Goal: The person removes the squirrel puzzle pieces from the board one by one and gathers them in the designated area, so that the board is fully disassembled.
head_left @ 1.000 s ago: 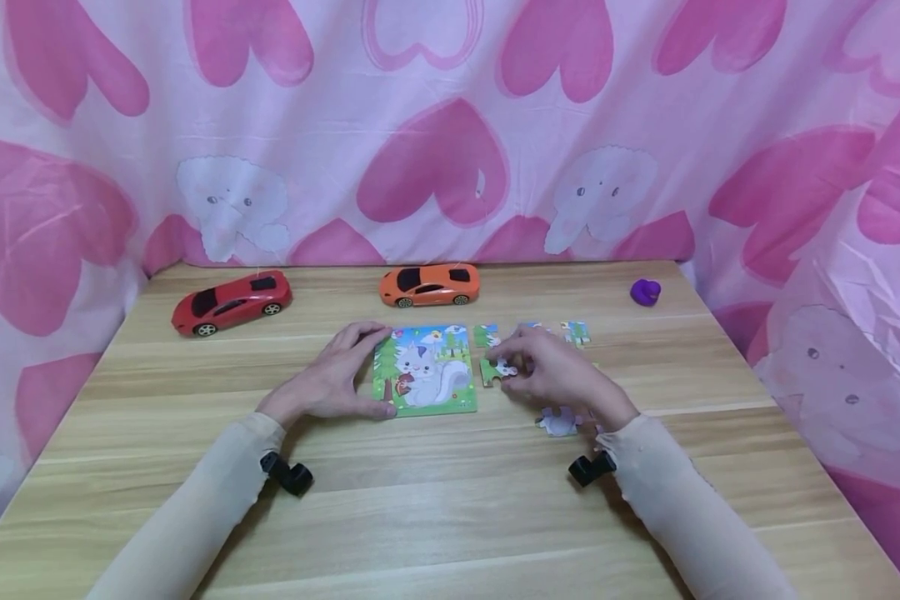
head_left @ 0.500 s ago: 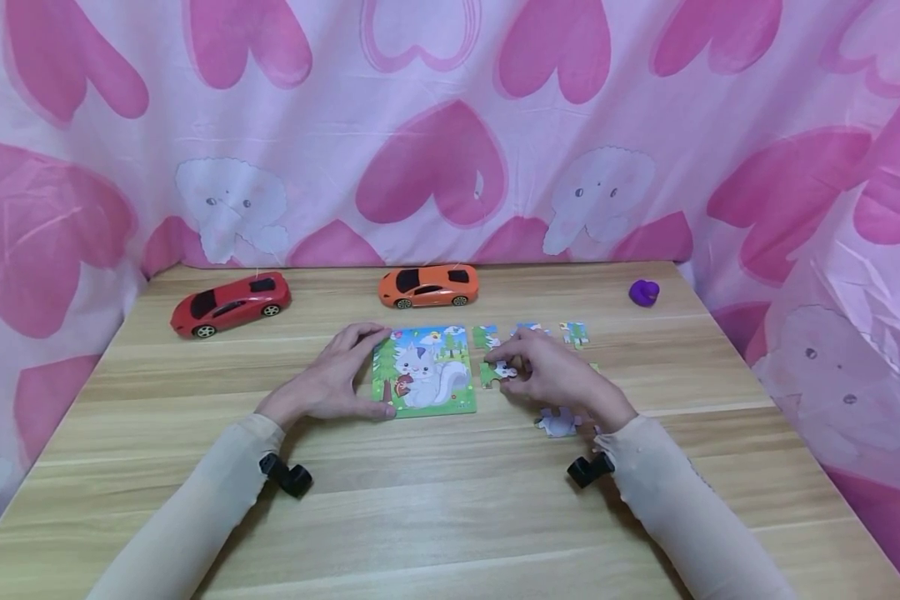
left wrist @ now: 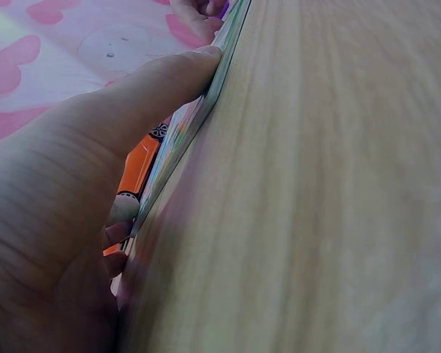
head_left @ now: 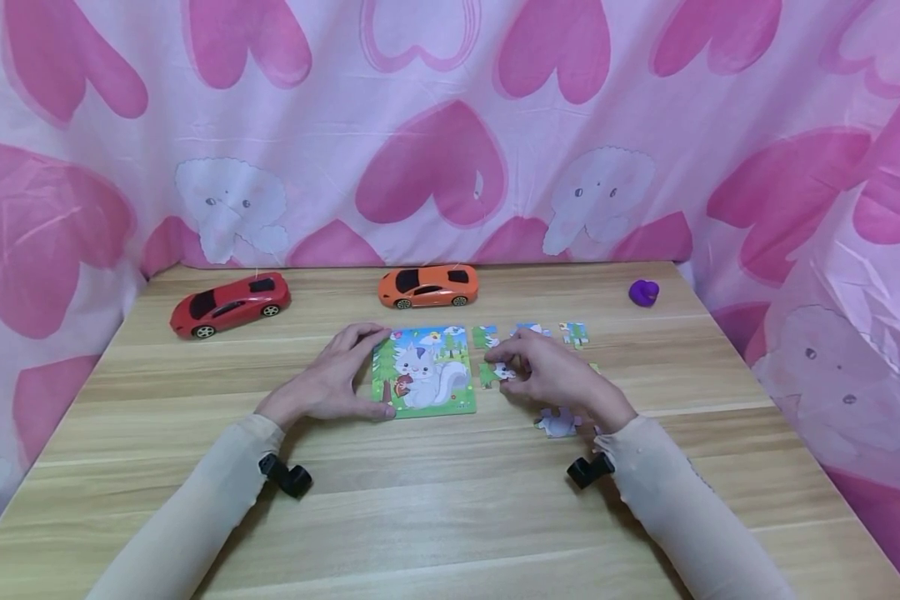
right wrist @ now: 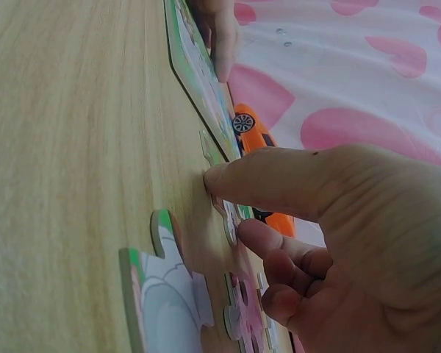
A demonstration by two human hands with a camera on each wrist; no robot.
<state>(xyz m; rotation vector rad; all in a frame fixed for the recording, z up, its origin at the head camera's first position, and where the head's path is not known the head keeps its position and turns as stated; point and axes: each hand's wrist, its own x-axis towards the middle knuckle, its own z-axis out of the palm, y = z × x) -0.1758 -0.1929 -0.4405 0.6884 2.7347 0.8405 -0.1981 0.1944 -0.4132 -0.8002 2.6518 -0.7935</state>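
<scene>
A square puzzle board (head_left: 423,379) with a squirrel picture lies flat on the table in the head view. My left hand (head_left: 330,379) grips its left side, thumb at the near corner and fingers at the far one. The left wrist view shows the left thumb (left wrist: 187,73) against the board's edge. Just right of the board, my right hand (head_left: 551,367) pinches a green and white puzzle piece (head_left: 489,375) between thumb and index finger. In the right wrist view the right thumb (right wrist: 242,180) covers part of that piece, and the other fingers curl loosely.
Several loose puzzle pieces lie around the right hand, including a corner piece (head_left: 484,336), a tree piece (head_left: 576,334) and a grey piece (head_left: 557,422). Behind stand a red toy car (head_left: 231,306), an orange toy car (head_left: 429,286) and a purple rubber duck (head_left: 644,292).
</scene>
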